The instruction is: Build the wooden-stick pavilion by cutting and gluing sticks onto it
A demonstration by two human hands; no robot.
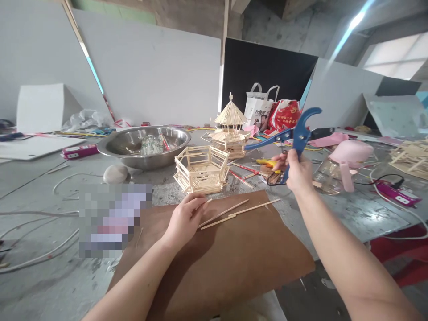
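Observation:
My right hand [299, 174] is raised above the table, wrapped around a blue pipe cutter [301, 133] with a hooked jaw and a dark blade, its jaws spread apart. Low over the brown sheet [234, 258], my left hand [187, 218] is closed with a thin wooden stick [207, 201] between its fingertips. More loose sticks [240, 214] lie on the sheet beside that hand. Just beyond it stands a six-sided stick frame [202, 169], open at the top. A stick pagoda [230, 125] with a pointed roof stands farther back.
A steel basin [143, 147] sits behind on the left, near a round stone [115, 174]. A pink-lidded jug [344, 165] and a purple power strip [397, 194] are on the right. Yellow-handled pliers [267, 164] lie behind my right hand. White cables cross the left side.

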